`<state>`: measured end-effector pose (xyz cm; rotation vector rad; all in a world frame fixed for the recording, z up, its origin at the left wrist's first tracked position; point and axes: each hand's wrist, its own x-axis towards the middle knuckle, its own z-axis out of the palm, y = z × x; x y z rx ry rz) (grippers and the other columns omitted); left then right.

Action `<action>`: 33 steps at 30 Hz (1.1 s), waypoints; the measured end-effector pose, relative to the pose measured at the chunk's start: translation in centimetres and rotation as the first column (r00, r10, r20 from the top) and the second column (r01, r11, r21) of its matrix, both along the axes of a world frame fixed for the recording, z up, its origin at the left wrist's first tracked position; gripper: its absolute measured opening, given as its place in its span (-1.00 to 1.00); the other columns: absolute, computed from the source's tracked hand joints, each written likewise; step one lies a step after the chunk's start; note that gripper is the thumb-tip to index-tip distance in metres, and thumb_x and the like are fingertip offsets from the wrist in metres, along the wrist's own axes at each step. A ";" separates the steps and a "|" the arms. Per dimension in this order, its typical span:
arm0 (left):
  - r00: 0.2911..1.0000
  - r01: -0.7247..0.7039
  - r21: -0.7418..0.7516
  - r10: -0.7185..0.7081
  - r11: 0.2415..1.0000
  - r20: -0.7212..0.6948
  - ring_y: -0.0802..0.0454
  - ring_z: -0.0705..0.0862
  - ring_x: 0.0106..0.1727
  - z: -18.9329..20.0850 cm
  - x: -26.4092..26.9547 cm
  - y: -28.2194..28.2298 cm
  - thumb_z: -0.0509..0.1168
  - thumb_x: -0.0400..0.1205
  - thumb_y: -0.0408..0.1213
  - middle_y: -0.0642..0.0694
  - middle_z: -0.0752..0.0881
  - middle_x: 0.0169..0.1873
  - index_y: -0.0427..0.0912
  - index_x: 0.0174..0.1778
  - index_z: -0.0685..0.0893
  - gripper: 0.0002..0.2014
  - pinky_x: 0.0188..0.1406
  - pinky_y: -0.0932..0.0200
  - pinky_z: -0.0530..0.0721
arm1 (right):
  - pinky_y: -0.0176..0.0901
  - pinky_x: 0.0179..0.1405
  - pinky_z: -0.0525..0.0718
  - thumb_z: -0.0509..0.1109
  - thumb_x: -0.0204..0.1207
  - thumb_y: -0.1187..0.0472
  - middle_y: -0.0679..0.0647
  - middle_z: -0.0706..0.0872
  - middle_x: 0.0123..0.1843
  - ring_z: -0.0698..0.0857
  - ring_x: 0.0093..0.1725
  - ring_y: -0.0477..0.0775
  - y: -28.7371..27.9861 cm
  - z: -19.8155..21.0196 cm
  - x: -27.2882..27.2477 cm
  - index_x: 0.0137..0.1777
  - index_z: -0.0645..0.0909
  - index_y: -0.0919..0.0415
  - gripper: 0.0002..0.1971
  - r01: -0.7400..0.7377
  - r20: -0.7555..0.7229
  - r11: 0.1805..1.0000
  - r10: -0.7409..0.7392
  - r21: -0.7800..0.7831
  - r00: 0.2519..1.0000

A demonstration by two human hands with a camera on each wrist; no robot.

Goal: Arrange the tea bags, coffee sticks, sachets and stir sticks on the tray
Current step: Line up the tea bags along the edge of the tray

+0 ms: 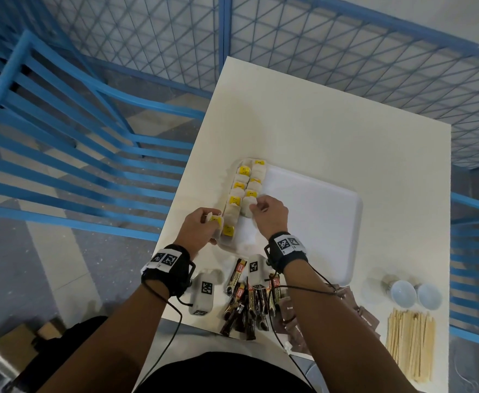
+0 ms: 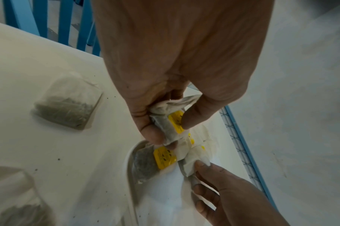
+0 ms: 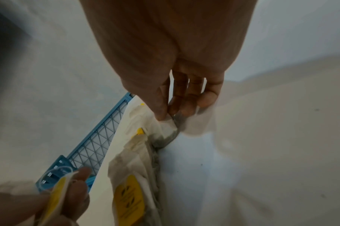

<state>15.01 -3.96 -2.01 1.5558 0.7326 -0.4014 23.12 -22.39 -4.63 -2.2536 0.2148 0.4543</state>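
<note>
A white tray [image 1: 317, 211] lies on the table. Two rows of tea bags [image 1: 244, 188] with yellow tags run along its left edge. My left hand [image 1: 204, 225] grips a small bunch of tea bags [image 2: 170, 123] at the tray's near left corner. My right hand [image 1: 261, 207] pinches the near tea bag [image 3: 177, 125] of the right row between thumb and fingers. Dark coffee sticks [image 1: 249, 304] lie in a pile near the table's front edge, brown sachets [image 1: 292, 310] to their right. Wooden stir sticks [image 1: 411, 341] lie at the front right.
Two loose tea bags [image 2: 66, 105] lie on the table left of the tray. Two white cups [image 1: 414, 292] stand beyond the stir sticks. A blue chair [image 1: 62, 131] and blue mesh fencing [image 1: 346, 46] stand around the table.
</note>
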 end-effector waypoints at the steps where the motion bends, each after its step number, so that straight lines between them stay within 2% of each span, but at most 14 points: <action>1: 1.000 0.000 -0.005 0.000 1.000 -0.001 -0.10 0.72 -0.14 0.0 0.0 0.1 0.31 0.66 -0.49 -0.16 0.72 -0.02 -0.16 0.20 0.72 -0.75 -0.37 0.18 0.75 | -0.62 -0.27 0.40 0.50 0.57 0.20 0.07 0.75 -0.13 0.62 -0.15 0.01 0.0 0.0 0.0 0.04 0.73 0.22 -0.88 0.007 0.007 1.000 -0.007 0.003 1.000; 4: 1.000 0.000 -0.018 0.000 1.000 0.002 -0.16 0.74 -0.09 0.0 0.1 0.1 0.30 0.65 -0.53 -0.20 0.73 0.04 -0.18 0.20 0.71 -0.72 -0.35 0.15 0.75 | -0.74 -0.29 0.41 0.50 0.58 0.21 -0.03 0.72 -0.17 0.62 -0.22 -0.11 0.0 -0.1 0.0 0.09 0.73 0.20 -0.86 0.041 0.006 0.999 -0.042 0.028 0.999; 8: 1.000 -0.006 -0.040 0.007 0.999 0.025 -0.19 0.75 -0.04 0.0 0.2 0.1 0.32 0.65 -0.58 -0.23 0.74 0.05 -0.21 0.22 0.71 -0.71 -0.29 0.05 0.82 | -0.68 -0.30 0.48 0.52 0.56 0.22 -0.08 0.71 -0.22 0.66 -0.22 -0.18 0.0 0.0 -0.2 0.12 0.70 0.13 -0.84 0.120 -0.004 0.988 -0.120 0.094 0.993; 12: 0.998 -0.024 -0.087 0.028 0.996 0.050 -0.17 0.77 -0.03 0.3 0.4 0.0 0.37 0.66 -0.58 -0.19 0.74 0.01 -0.25 0.29 0.70 -0.69 -0.26 0.07 0.86 | -0.57 -0.27 0.51 0.50 0.57 0.22 -0.06 0.73 -0.19 0.67 -0.22 -0.21 -0.1 0.8 -1.0 0.12 0.70 0.10 -0.84 0.191 0.042 0.968 -0.200 0.160 0.979; 14: 0.998 -0.038 -0.101 0.043 0.994 0.054 -0.15 0.78 -0.01 0.4 0.6 -0.2 0.39 0.64 -0.59 -0.16 0.75 0.00 -0.23 0.26 0.71 -0.69 -0.20 0.07 0.87 | -0.52 -0.23 0.53 0.50 0.58 0.18 -0.09 0.74 -0.16 0.67 -0.20 -0.24 0.1 1.3 -1.4 0.08 0.74 0.11 -0.89 0.125 0.041 0.976 -0.134 0.176 0.990; 18: 0.996 -0.049 -0.112 0.057 0.992 0.067 -0.24 0.82 -0.03 0.5 0.8 -0.7 0.42 0.61 -0.60 -0.20 0.79 -0.05 -0.25 0.22 0.71 -0.69 0.05 -0.13 0.85 | -0.21 0.05 0.70 0.51 0.58 0.03 -0.12 0.80 -0.06 0.74 -0.11 -0.08 1.1 2.4 -1.8 0.06 0.77 0.01 -0.87 -0.111 -0.075 0.957 0.136 0.268 0.988; 20: 0.995 -0.049 -0.122 0.059 0.991 0.079 -0.24 0.84 -0.09 0.6 0.8 -0.8 0.40 0.62 -0.61 -0.26 0.81 -0.07 -0.30 0.23 0.70 -0.72 0.03 -0.14 0.86 | -0.29 0.03 0.68 0.53 0.58 0.00 -0.18 0.79 -0.11 0.73 -0.12 -0.15 1.2 2.8 -2.0 0.04 0.79 0.01 -0.86 -0.193 -0.056 0.944 0.215 0.269 0.975; 23: 0.994 -0.052 -0.134 0.064 0.990 0.086 -0.21 0.86 -0.13 0.9 0.8 -1.0 0.41 0.65 -0.57 -0.32 0.82 -0.07 -0.33 0.19 0.71 -0.78 -0.01 -0.11 0.86 | -0.48 -0.08 0.60 0.56 0.55 0.04 -0.17 0.79 -0.14 0.72 -0.14 -0.23 1.0 3.0 -2.0 -0.01 0.79 0.08 -0.86 -0.204 0.012 0.947 0.207 0.248 0.978; 26: 0.997 -0.028 -0.149 0.039 0.988 0.074 -0.25 0.88 -0.09 1.1 0.6 -1.2 0.41 0.69 -0.48 -0.38 0.84 -0.06 -0.43 0.18 0.71 -0.83 0.00 -0.13 0.87 | -0.60 -0.17 0.52 0.55 0.56 0.06 -0.18 0.76 -0.14 0.67 -0.17 -0.31 0.7 3.2 -1.9 0.01 0.78 0.11 -0.86 -0.171 0.011 0.958 0.173 0.232 0.985; 28: 0.997 -0.026 -0.147 0.036 0.989 0.064 -0.24 0.87 -0.13 1.3 0.4 -1.4 0.39 0.71 -0.45 -0.39 0.84 -0.10 -0.50 0.17 0.70 -0.82 -0.05 -0.14 0.88 | -0.54 -0.14 0.56 0.55 0.57 0.06 -0.20 0.77 -0.13 0.68 -0.16 -0.30 0.6 3.3 -1.9 0.00 0.78 0.08 -0.88 -0.170 -0.005 0.955 0.177 0.245 0.984; 31: 0.998 -0.017 -0.148 0.027 0.989 0.064 -0.24 0.84 -0.18 1.4 0.2 -1.5 0.37 0.72 -0.47 -0.38 0.82 -0.15 -0.52 0.14 0.69 -0.83 -0.06 -0.18 0.88 | -0.21 -0.03 0.72 0.53 0.57 0.09 -0.19 0.79 -0.15 0.73 -0.18 -0.16 0.6 3.5 -1.9 -0.06 0.76 0.02 -0.96 -0.135 -0.036 0.947 0.152 0.293 0.988; 33: 0.998 0.007 -0.148 0.003 0.989 0.069 -0.24 0.83 -0.19 1.5 0.0 -1.7 0.36 0.71 -0.50 -0.37 0.81 -0.18 -0.51 0.14 0.68 -0.85 -0.07 -0.18 0.86 | -0.19 -0.09 0.71 0.53 0.57 0.12 -0.14 0.81 -0.15 0.74 -0.20 -0.07 0.5 3.6 -1.8 -0.09 0.76 0.02 -0.97 -0.099 -0.041 0.942 0.118 0.321 0.992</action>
